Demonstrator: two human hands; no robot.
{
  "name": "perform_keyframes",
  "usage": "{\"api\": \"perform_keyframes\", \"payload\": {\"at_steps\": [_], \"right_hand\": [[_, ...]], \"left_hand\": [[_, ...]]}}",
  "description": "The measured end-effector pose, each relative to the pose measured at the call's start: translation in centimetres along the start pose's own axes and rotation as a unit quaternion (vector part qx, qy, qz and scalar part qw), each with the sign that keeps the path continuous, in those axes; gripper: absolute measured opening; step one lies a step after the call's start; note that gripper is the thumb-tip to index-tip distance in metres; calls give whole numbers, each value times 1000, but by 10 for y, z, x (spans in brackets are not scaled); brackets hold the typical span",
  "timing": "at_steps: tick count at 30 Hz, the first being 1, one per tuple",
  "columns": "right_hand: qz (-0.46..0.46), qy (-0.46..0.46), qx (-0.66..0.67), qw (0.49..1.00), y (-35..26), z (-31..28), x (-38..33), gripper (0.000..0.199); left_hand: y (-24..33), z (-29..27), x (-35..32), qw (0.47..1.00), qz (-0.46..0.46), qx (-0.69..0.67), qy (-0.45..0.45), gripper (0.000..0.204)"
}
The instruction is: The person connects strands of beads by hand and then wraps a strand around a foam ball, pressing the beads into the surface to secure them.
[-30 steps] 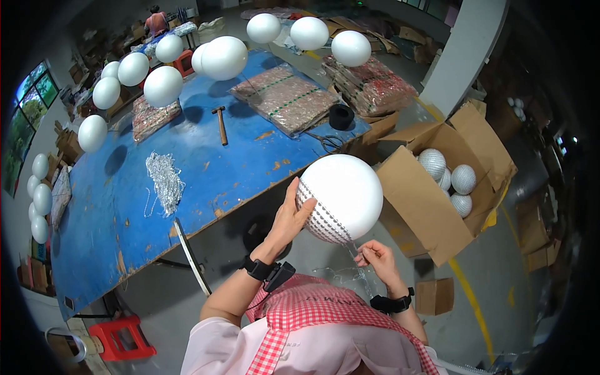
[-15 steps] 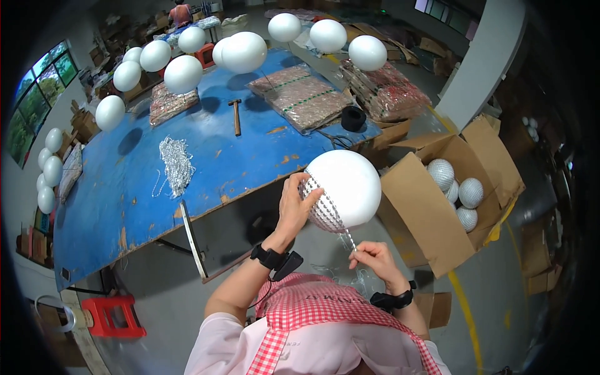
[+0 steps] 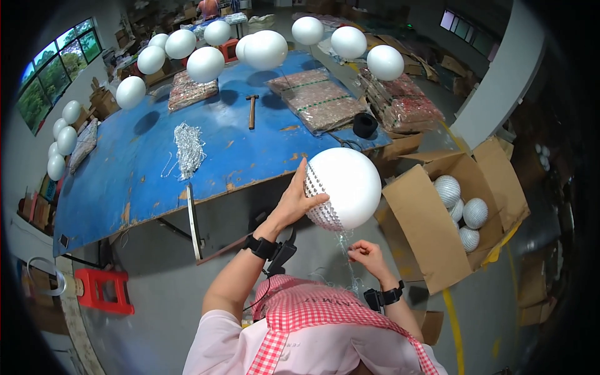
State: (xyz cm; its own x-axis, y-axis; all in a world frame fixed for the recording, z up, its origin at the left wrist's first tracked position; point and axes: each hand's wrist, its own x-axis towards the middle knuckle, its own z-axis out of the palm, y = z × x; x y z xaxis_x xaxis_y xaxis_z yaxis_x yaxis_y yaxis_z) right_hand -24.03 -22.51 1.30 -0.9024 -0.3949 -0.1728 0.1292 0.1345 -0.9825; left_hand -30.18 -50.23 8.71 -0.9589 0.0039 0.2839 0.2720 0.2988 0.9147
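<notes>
A large smooth white ball (image 3: 351, 187) is in front of me, its left and lower left side covered with rows of silver beads (image 3: 322, 209). My left hand (image 3: 294, 200) grips it from the left, thumb across the bead rows and fingers along the upper left edge. Thin silvery strands (image 3: 347, 259) dangle beneath the ball. Close beside them, my right hand (image 3: 369, 256) is closed, thumb and fingertips together; what they hold, if anything, is too small to make out.
The blue table (image 3: 231, 153) bears a heap of silver bead strands (image 3: 189, 150), a hammer (image 3: 252, 112), a black roll (image 3: 365, 125) and plastic-wrapped packs (image 3: 319, 100). Several white balls (image 3: 205, 64) stand above it. A cardboard box (image 3: 428, 228) at right contains silver-covered balls (image 3: 475, 213). A red stool (image 3: 105, 291) is at lower left.
The strand stretched taut from the ball to my right hand no longer shows; loose strands hang there. My left fingers have straightened up along the ball. The view has shifted, moving the table rightward in it.
</notes>
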Motion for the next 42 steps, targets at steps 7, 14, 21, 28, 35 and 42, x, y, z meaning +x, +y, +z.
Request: {"api": "perform_keyframes", "payload": {"at_steps": [7,14,21,28,35,42], "right_hand": [[54,-42,-167,984,67,-31,-2,14],[60,-159,89,982,110,-48,0,13],[16,-21,144,989,54,-22,19,14],[3,-14,79,997,27,-25,-13,9],[44,-98,170,980,13,-28,-34,9],[-98,4,-34,995,22,-16,-28,7]], "left_hand": [[12,37,-34,965,146,194,99,83],[20,65,-64,917,156,333,156,78],[22,69,-61,910,150,345,172,82],[23,62,-58,926,124,320,156,82],[19,54,-52,947,139,247,153,91],[24,48,-49,962,103,219,124,89]]}}
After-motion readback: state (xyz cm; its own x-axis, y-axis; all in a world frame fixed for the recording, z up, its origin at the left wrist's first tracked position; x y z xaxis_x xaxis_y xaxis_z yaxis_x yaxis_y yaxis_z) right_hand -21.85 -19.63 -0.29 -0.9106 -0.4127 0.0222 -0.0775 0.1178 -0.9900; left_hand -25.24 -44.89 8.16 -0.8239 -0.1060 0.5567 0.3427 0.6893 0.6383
